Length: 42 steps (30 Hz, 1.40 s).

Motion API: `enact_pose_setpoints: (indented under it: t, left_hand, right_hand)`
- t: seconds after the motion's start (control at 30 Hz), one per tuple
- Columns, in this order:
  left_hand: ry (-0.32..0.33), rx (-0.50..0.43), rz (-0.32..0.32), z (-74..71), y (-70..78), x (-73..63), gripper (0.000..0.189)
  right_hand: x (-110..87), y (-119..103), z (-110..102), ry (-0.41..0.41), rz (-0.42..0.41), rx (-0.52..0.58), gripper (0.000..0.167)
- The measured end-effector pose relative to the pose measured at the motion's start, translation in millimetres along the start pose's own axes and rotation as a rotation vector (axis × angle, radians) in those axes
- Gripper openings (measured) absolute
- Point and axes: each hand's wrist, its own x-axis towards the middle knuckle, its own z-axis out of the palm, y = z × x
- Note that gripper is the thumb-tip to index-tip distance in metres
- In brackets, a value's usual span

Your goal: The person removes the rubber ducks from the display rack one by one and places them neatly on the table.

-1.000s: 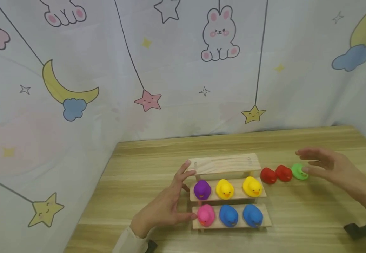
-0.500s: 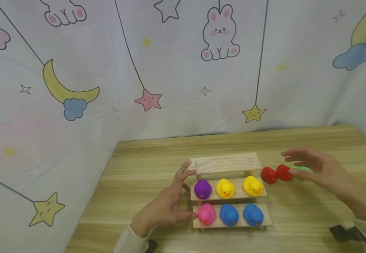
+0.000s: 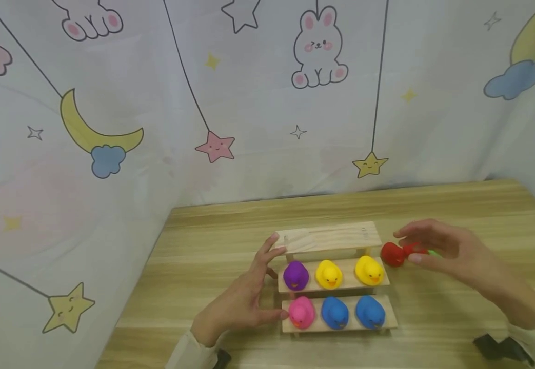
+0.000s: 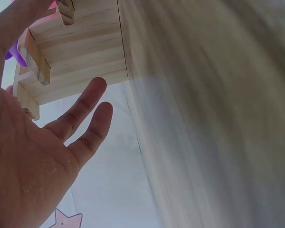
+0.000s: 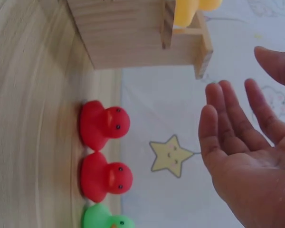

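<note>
A three-tier wooden shelf [image 3: 329,238] stands on the table. Its middle tier carries a purple rubber duck [image 3: 296,275] and two yellow ducks [image 3: 369,271]; a pink duck [image 3: 301,312] and two blue ducks [image 3: 335,313] sit on the lowest. My left hand [image 3: 235,305] spans the shelf's left side, fingertips at the top board and thumb beside the pink duck; in the left wrist view two fingers [image 4: 99,121] extend free. With fingers spread and nothing between them, my right hand [image 3: 449,251] hovers over two red ducks [image 5: 104,126] and a green duck [image 5: 97,218].
The wood-grain table [image 3: 202,256] reaches back to a white curtain [image 3: 258,92] printed with rabbits, moons and stars. To the right of the shelf, the red and green ducks stand in a row on the tabletop.
My right hand has moved left from over the green duck to over the red ducks, partly covering them in the head view. The left hand and the shelf have stayed in place.
</note>
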Motion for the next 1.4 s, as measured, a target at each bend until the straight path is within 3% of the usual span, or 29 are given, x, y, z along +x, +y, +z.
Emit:
enact_pose_setpoints:
  t: [0.33, 0.57, 0.8, 0.97, 1.2, 1.4]
  left_hand:
    - [-0.018, -0.017, -0.074, -0.4, 1.8, 0.0, 0.121]
    - [-0.007, 0.003, -0.011, -0.3, 0.7, 1.1, 0.116]
    - [-0.013, 0.006, -0.040, -0.9, 2.0, 0.9, 0.121]
    - [-0.019, 0.002, -0.064, -0.6, 2.3, 0.5, 0.122]
    - [-0.005, -0.010, -0.012, 1.1, -0.3, 1.3, 0.119]
    - [-0.005, -0.004, -0.015, 0.6, -0.2, 1.1, 0.119]
  right_hand:
    - [-0.2, -13, 7, -0.019, -0.003, 0.034, 0.046]
    - [-0.7, -16, 15, -0.069, 0.000, 0.042, 0.043]
    - [-0.1, -16, 22, -0.134, -0.002, 0.073, 0.041]
    - [-0.1, -16, 28, -0.129, -0.009, 0.038, 0.042]
    - [-0.8, -15, 39, -0.114, -0.009, -0.025, 0.042]
    - [-1.1, -16, 44, -0.094, 0.002, -0.062, 0.041]
